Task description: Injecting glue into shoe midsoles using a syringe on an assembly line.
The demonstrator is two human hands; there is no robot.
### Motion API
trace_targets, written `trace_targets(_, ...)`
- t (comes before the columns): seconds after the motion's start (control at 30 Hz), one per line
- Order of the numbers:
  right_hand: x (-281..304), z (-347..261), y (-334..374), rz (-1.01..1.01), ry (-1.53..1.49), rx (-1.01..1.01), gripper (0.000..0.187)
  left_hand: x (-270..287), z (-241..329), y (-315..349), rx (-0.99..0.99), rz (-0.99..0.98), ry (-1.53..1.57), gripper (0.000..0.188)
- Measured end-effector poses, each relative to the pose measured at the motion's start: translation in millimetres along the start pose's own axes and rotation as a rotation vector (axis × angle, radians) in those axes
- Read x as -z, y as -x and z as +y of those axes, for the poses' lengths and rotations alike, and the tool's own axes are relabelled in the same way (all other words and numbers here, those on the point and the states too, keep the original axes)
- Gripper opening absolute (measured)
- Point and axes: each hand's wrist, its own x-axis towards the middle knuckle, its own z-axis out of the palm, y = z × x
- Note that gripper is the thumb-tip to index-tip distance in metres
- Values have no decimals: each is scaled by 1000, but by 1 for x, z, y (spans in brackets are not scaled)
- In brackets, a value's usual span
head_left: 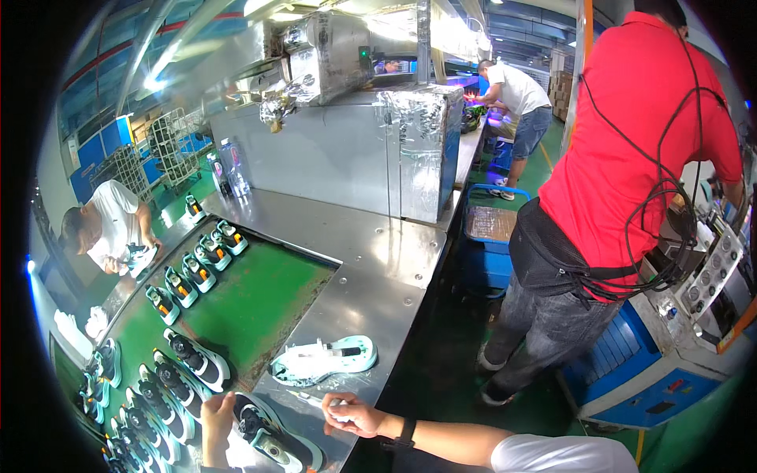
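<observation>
My left hand is closed at the left side of a black shoe with a white and mint sole, at the lower edge of the view. Part of its grip is hidden. To the right of that shoe, my right hand has its fingers curled round a slim white tool. The tool's thin end points left, towards the shoe; its exact kind is unclear. Just beyond my right hand, a mint and white sole-shaped piece lies on the metal table edge, with a narrow brush-like item across it.
Several shoes stand in rows on the green belt, framed by a metal tabletop. Bottles stand by a grey housing. One person handles a shoe across the belt; another in red stands at a machine, right.
</observation>
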Motion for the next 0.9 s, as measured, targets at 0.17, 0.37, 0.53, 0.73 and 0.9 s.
trace_targets(0.17, -2, -1, -7, 52, -22, 10, 15, -9, 14, -5, 22, -24, -149, 45)
trace_targets(0.37, -2, 5, -9, 147, 29, 34, 13, -21, 43, 18, -20, -20, 159, 32)
trace_targets(0.53, -48, 9, -6, 316, -442, -125, 21, 8, 61, 84, -785, 275, 15, 36)
trace_targets(0.73, -77, 13, -18, 5, -803, -143, 23, -9, 44, 110, -1041, 377, -14, 47)
trace_targets(0.9, -88, 11, -16, 26, -892, -171, 28, -16, 44, 116, -1078, 356, 18, 48)
